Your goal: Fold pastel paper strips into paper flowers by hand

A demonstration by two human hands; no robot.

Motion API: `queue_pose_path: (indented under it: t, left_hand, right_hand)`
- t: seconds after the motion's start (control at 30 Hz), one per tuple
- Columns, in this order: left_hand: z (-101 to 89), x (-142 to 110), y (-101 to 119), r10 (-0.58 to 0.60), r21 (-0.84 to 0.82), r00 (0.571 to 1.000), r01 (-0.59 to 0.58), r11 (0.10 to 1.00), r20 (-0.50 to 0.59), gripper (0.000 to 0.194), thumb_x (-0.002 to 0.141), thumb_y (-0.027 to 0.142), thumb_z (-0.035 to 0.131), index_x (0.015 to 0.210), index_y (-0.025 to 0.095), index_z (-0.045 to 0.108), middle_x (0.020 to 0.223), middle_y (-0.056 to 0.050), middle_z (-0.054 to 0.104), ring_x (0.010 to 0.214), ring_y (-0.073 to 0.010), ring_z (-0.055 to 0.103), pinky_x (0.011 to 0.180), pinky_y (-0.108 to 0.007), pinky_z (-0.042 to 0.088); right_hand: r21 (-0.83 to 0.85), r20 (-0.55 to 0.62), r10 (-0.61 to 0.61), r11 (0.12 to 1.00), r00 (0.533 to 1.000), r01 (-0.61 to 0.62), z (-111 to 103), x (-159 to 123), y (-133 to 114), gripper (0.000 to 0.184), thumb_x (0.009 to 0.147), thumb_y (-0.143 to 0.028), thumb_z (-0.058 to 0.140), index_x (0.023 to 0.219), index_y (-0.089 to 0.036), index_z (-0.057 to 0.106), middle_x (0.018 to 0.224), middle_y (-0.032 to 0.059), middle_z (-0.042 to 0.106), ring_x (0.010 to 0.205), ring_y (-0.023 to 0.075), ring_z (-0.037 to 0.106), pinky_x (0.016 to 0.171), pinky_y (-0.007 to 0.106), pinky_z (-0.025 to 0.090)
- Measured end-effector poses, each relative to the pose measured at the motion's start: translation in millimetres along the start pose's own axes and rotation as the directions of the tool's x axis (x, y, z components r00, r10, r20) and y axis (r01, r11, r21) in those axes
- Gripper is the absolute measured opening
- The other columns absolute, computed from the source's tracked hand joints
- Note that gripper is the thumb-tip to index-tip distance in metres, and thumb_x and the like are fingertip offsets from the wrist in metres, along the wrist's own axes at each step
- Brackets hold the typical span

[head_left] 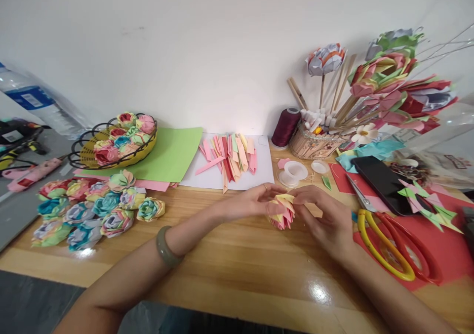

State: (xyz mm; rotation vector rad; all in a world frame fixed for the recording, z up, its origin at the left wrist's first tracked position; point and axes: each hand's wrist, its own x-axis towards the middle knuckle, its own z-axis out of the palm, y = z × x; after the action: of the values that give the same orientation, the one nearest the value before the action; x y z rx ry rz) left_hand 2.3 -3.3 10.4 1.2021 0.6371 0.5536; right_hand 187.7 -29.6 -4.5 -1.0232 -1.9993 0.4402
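A pink and yellow folded paper flower (284, 214) is held just above the wooden table, between my two hands. My left hand (255, 201) grips it from the left, thumb across its near side. My right hand (328, 215) comes in from the right with its fingertips pinched at the flower's right edge; part of the flower is hidden behind the fingers. Beyond my hands, a pile of folded paper strips (231, 158) in pink, red, yellow and green lies on a white sheet (189, 173).
At left, several finished paper flowers (116, 221) sit near a yellow basket (87, 153) of more. Behind stand a maroon thread spool (287, 126) and a woven holder (313, 144) with sticks and flowers. Scissors (388, 255), a black phone (381, 183) and red paper (452, 245) lie at right.
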Motion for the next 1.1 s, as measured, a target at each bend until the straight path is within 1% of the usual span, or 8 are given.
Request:
queue_pose_path:
  t: [0.07,0.13,0.27,0.37,0.47,0.57,0.87,1.1]
  left_hand:
    - [3.9,-1.3,1.4,-0.036,-0.021,0.997,0.037,0.999,0.066,0.042,0.066,0.027,0.066,0.103,0.016,0.049,0.084,-0.003,0.057,0.07,-0.011,0.054,0.067,-0.026,0.044]
    - [5.8,-2.3,0.5,-0.022,0.051,1.0,0.022,0.998,0.002,0.047,0.065,0.028,0.067,0.105,0.017,0.045,0.079,0.0,0.055,0.061,-0.0097,0.052,0.062,-0.026,0.044]
    - [4.9,-3.3,-5.1,0.238,0.539,0.932,-0.056,0.84,-0.274,0.053,0.064,0.033,0.067,0.111,0.022,0.044,0.098,-0.004,0.055,0.084,-0.0177,0.054,0.076,-0.033,0.044]
    - [5.1,-3.3,-9.1,0.362,0.783,0.897,-0.027,0.622,-0.256,0.065,0.064,0.036,0.065,0.121,0.026,0.036,0.116,-0.007,0.048,0.1,-0.0235,0.05,0.084,-0.038,0.041]
    - [7.1,-3.1,-11.9,0.337,0.885,0.922,0.011,0.466,-0.189,0.072,0.069,0.041,0.059,0.13,0.028,0.023,0.116,-0.008,0.046,0.099,-0.0252,0.05,0.076,-0.039,0.044]
    - [8.0,-2.9,-14.3,0.321,0.924,0.936,0.01,0.383,-0.143,0.071,0.073,0.032,0.054,0.133,0.029,0.015,0.114,-0.009,0.045,0.096,-0.0242,0.05,0.069,-0.035,0.045]
    - [4.4,-1.5,-20.7,0.435,0.775,0.898,-0.225,0.59,-0.07,0.078,0.068,0.014,0.055,0.132,0.028,0.012,0.101,-0.005,0.045,0.083,-0.0164,0.049,0.073,-0.031,0.041]
    - [8.1,-0.2,-23.4,0.513,0.726,0.854,-0.295,0.622,-0.093,0.065,0.072,0.016,0.052,0.127,0.024,0.018,0.097,-0.005,0.045,0.079,-0.0149,0.047,0.07,-0.029,0.04]
  right_hand:
    - [0.029,0.011,-0.06,0.998,0.998,0.06,-0.2,-0.6,0.0,0.013,0.08,-0.013,0.05,0.078,-0.025,0.053,0.082,0.0053,0.064,0.077,0.02,0.06,0.067,0.034,0.047]
    - [0.045,0.004,-0.072,0.996,0.997,0.072,0.0,0.3,-2.0,0.014,0.079,-0.012,0.051,0.078,-0.025,0.054,0.088,0.0055,0.063,0.083,0.0202,0.059,0.071,0.035,0.046]
    - [0.143,-0.077,0.207,0.97,0.975,-0.194,0.0,7.4,-6.6,0.001,0.079,-0.022,0.054,0.079,-0.023,0.054,0.086,0.004,0.058,0.079,0.0183,0.055,0.068,0.031,0.044]
    - [0.307,0.173,0.457,0.817,0.873,-0.488,-0.5,14.1,-7.0,0.023,0.082,-0.04,0.048,0.074,-0.02,0.056,0.07,0.0018,0.055,0.062,0.014,0.05,0.056,0.026,0.041]
    - [0.387,0.419,0.499,0.658,0.758,-0.647,-0.1,17.4,-5.0,0.037,0.079,-0.051,0.048,0.065,-0.017,0.056,0.063,0.0015,0.055,0.055,0.0118,0.048,0.051,0.024,0.039]
    - [0.444,0.465,0.492,0.59,0.736,-0.675,1.0,16.8,-2.1,0.035,0.072,-0.051,0.057,0.066,-0.017,0.056,0.062,0.0004,0.055,0.055,0.0107,0.048,0.052,0.024,0.038]
    - [0.365,0.374,0.377,0.78,0.847,-0.508,1.0,12.8,-4.6,0.031,0.079,-0.048,0.051,0.069,-0.019,0.053,0.064,-0.001,0.048,0.06,0.0126,0.046,0.056,0.024,0.039]
    - [0.343,0.353,0.306,0.837,0.884,-0.426,4.1,10.4,-7.7,0.027,0.084,-0.044,0.046,0.071,-0.02,0.051,0.064,-0.0013,0.047,0.061,0.0131,0.045,0.057,0.024,0.039]
